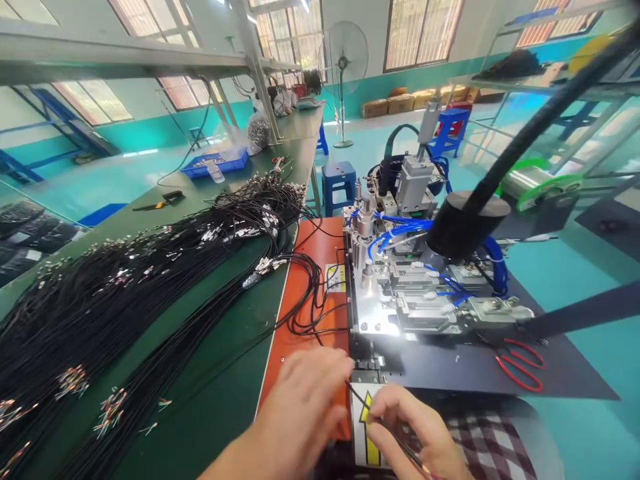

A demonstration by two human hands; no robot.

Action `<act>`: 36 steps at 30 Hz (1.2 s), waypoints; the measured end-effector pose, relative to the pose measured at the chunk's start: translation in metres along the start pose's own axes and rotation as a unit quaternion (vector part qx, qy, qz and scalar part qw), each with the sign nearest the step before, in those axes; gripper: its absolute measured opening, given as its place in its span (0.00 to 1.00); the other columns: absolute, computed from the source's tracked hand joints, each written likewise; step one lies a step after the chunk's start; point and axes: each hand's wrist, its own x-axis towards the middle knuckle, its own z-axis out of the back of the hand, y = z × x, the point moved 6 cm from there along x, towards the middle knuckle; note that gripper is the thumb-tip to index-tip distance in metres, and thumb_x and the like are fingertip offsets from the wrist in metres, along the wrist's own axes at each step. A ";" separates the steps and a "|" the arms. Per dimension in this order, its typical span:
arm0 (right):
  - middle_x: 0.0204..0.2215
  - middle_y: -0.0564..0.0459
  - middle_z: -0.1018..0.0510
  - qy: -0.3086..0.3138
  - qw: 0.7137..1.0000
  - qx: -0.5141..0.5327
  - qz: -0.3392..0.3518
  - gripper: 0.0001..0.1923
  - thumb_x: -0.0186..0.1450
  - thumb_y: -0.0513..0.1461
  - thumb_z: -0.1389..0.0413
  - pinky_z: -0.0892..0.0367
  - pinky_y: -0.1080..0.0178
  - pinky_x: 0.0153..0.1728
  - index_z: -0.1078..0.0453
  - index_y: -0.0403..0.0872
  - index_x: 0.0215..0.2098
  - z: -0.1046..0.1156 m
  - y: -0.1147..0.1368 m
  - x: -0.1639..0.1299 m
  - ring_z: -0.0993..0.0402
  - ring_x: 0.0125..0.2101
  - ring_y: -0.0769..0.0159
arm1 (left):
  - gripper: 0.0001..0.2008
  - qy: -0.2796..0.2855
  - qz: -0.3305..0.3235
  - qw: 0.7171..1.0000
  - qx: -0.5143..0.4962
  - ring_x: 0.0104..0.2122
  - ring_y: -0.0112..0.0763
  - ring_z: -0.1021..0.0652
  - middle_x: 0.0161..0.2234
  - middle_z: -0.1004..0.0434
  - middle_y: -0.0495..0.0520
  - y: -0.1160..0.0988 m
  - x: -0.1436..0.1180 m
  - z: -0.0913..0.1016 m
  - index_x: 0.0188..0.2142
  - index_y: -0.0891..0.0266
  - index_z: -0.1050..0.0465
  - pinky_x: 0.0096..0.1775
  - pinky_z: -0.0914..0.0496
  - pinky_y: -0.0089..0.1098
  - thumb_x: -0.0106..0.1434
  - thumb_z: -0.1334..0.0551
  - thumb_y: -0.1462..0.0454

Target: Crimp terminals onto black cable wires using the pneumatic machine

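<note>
Head view: both hands pinch one thin black wire (357, 398); the left hand (305, 407), knuckles up, fingers closed on its upper end, is nearer the small black fixture slot (367, 363) just beyond. The wire's long axis slants down-right into the right hand (417, 427), fingers clamped.

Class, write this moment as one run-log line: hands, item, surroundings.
left hand: at machine front edge | right hand: pinching thin black wire | red scissors: right, untouched
</note>
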 end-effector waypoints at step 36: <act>0.27 0.55 0.27 -0.012 0.965 0.183 -0.188 0.10 0.60 0.40 0.40 0.36 0.67 0.27 0.30 0.45 0.38 0.035 -0.024 -0.001 0.34 0.24 0.71 | 0.12 0.130 0.213 0.855 -0.455 0.27 0.27 0.30 0.31 0.26 0.50 -0.028 0.033 -0.054 0.50 0.56 0.36 0.28 0.36 0.26 0.69 0.49 0.61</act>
